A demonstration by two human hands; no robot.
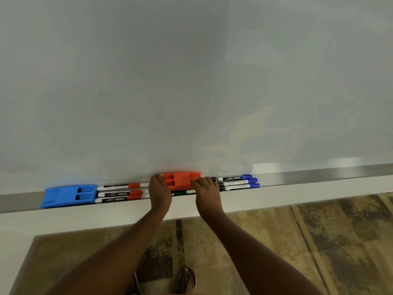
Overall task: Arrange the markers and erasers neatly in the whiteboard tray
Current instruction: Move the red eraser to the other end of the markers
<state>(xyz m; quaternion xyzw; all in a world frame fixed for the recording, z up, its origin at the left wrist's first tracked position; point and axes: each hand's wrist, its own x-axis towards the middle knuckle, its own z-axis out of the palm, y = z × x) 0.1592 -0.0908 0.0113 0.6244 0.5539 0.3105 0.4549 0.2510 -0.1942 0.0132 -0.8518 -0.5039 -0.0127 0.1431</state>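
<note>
Both hands, left (159,192) and right (207,193), clasp the red eraser (182,180) by its 2 ends above the markers (119,193) mid-tray (319,177), a stiff, light plastic block that should handle easily gripped at its ends.

Classroom or meeting room, at a wall-mounted whiteboard.

A wide whiteboard (191,81) fills twelve o'clock, faintly smeared. Its metal tray (319,177) runs from nine to three o'clock, holding markers (119,193) and two erasers (69,195). At six o'clock lies patterned brown carpet (297,241), office-style, with a shoe (186,279) on it.
</note>
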